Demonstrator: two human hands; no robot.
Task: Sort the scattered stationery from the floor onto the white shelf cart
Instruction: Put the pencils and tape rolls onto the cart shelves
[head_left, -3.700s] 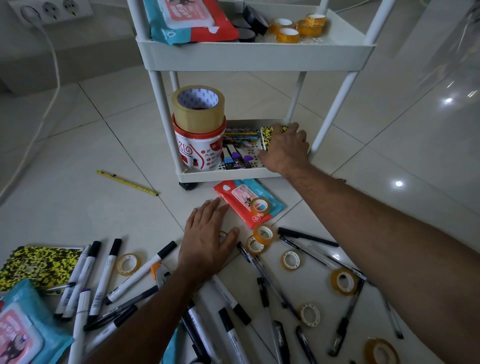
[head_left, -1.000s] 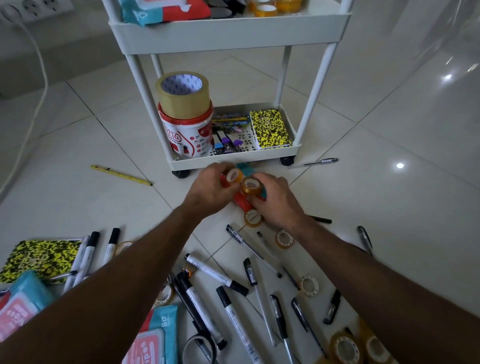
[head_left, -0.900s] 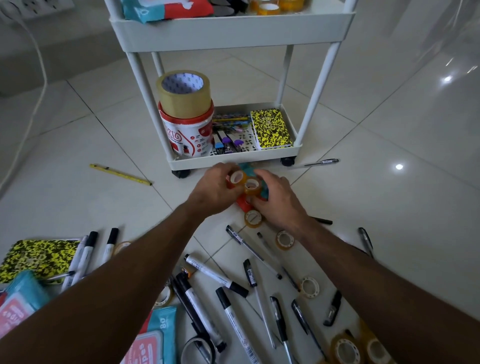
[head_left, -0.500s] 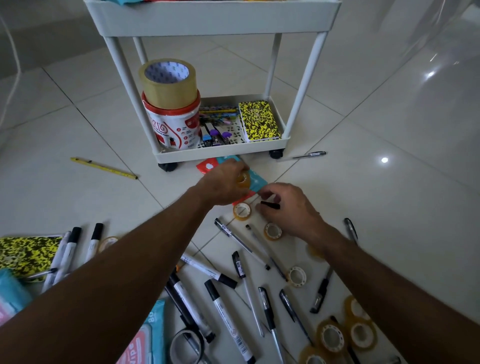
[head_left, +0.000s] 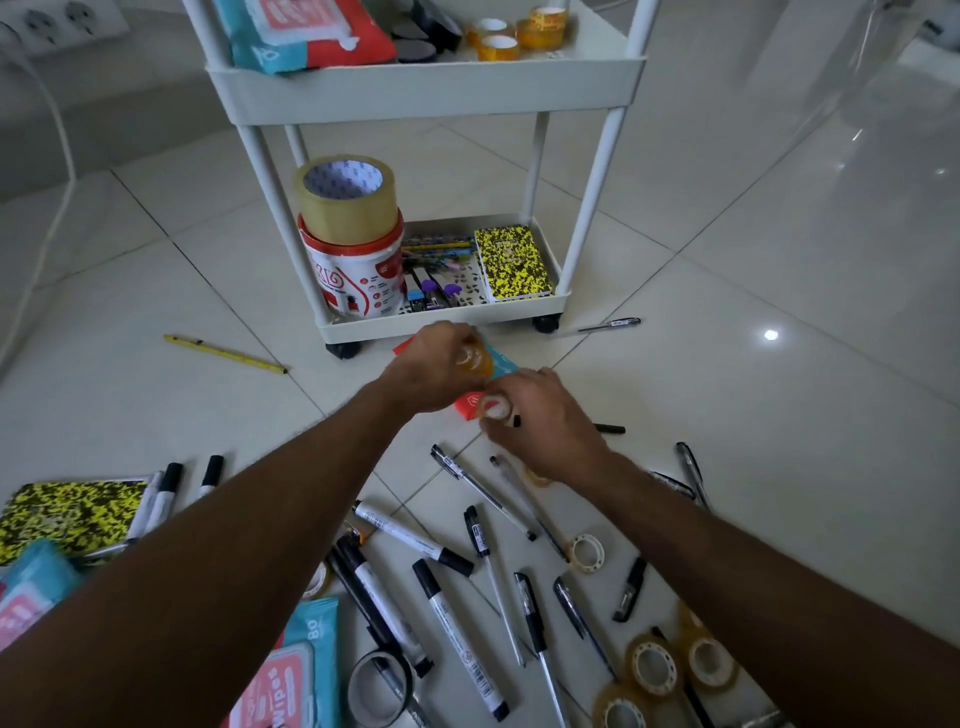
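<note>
Both grips loaded: our left hand (head_left: 436, 374) clutches small tape rolls (head_left: 474, 359), our right hand (head_left: 540, 421) pinches another tape roll (head_left: 496, 408). White shelf cart (head_left: 431, 91) stands directly ahead; the left hand is nearer its bottom tray (head_left: 441, 325).

The white shelf cart (head_left: 431, 96) stood on the floor, clear tape rolls (head_left: 497, 45) on its upper tray, a speckled notebook (head_left: 511, 262) on its lowest. Black markers (head_left: 457, 634), pens (head_left: 540, 629) and amber tape rolls (head_left: 652, 667) lay scattered on the tiles.
</note>
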